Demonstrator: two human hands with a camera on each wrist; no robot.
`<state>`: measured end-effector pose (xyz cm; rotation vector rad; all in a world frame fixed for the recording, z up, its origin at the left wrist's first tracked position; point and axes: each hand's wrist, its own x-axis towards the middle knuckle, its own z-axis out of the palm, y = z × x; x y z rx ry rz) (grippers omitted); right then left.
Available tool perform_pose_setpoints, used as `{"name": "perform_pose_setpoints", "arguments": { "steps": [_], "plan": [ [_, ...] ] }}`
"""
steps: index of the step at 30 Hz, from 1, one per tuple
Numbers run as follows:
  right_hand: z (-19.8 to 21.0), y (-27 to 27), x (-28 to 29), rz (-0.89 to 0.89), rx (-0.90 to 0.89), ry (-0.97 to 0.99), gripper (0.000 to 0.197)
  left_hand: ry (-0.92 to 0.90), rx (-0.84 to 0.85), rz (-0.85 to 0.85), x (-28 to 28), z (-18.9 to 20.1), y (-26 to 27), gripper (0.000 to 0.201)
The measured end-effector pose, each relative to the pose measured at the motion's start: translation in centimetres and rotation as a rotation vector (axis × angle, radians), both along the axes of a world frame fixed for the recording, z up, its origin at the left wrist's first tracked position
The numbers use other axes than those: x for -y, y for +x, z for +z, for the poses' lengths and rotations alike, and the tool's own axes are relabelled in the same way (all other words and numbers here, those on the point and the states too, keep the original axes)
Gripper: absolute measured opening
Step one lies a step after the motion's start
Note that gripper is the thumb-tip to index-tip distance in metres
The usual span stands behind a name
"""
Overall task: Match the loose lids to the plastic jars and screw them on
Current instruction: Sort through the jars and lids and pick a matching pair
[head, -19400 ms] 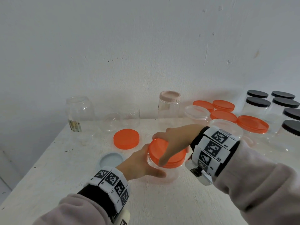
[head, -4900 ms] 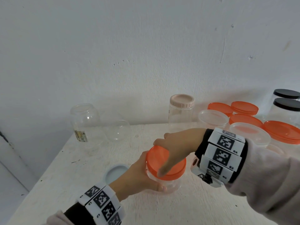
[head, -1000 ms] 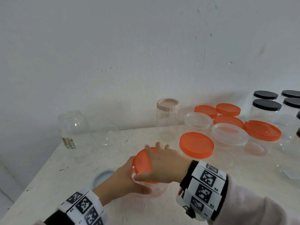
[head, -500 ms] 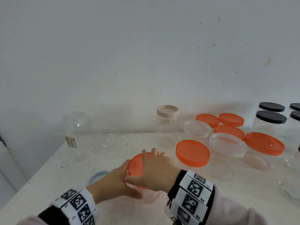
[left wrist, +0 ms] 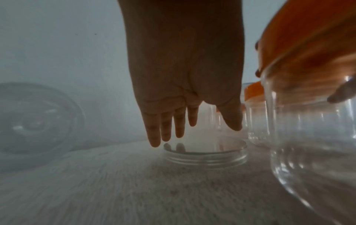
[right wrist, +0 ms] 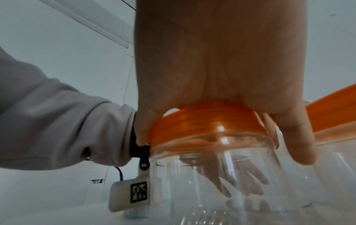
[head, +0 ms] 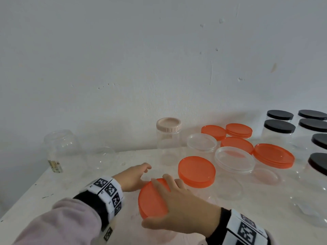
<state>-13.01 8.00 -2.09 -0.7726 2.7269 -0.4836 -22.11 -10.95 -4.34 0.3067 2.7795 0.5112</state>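
Note:
A clear plastic jar [right wrist: 212,175] stands on the white table [head: 74,190] near its front, with an orange lid [head: 150,200] on top. My right hand [head: 177,204] lies over that orange lid [right wrist: 208,121], thumb and fingers [right wrist: 296,137] curled down round its rim. My left hand [head: 136,174] is off the jar [left wrist: 312,144], just behind and to the left of it. In the left wrist view my left hand [left wrist: 194,135] hangs with straight fingers just above a shallow clear lid [left wrist: 205,152] lying on the table; I cannot tell whether they touch.
Close on the right stands another orange-lidded jar [head: 196,171]. Behind it are open clear jars [head: 233,159], several orange lids [head: 238,130] and a tall beige-capped jar [head: 169,138]. Black-lidded jars [head: 279,126] fill the far right. A glass jar [head: 60,149] stands at back left.
My left hand has let go of the jar's side and moved forward to above the clear lid. My right hand stays on the orange lid.

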Motion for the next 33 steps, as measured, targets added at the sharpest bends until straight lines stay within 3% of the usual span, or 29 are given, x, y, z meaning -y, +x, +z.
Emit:
{"name": "perform_pose_setpoints", "arguments": {
  "steps": [8, 14, 17, 22, 29, 33],
  "plan": [
    [-0.3, 0.1, -0.3, -0.001, -0.029, -0.029, 0.096, -0.206, 0.124, -0.028, -3.0, -1.8, -3.8, 0.064],
    [-0.5, 0.1, -0.3, -0.004, -0.026, -0.038, 0.095, -0.3, 0.089, -0.053, -2.8, -2.1, -4.5, 0.067],
    [-0.8, -0.2, -0.4, 0.005, -0.023, -0.048, 0.098, -0.309, 0.034, -0.04, -2.0, -1.6, -4.2, 0.082],
    [-1.0, -1.0, -0.2, -0.005, -0.039, -0.08, 0.098, -0.165, -0.057, 0.043, 1.7, 0.4, -2.8, 0.102],
    [-0.4, -3.5, 1.9, -0.102, -0.03, -0.062, 0.098, 0.145, -0.242, 0.177, 8.3, 1.8, 0.1, 0.098],
    [0.5, -5.6, 3.7, -0.179, -0.034, -0.017, 0.09, 0.254, -0.255, 0.226, 11.5, 2.1, 2.4, 0.098]
  ]
}}
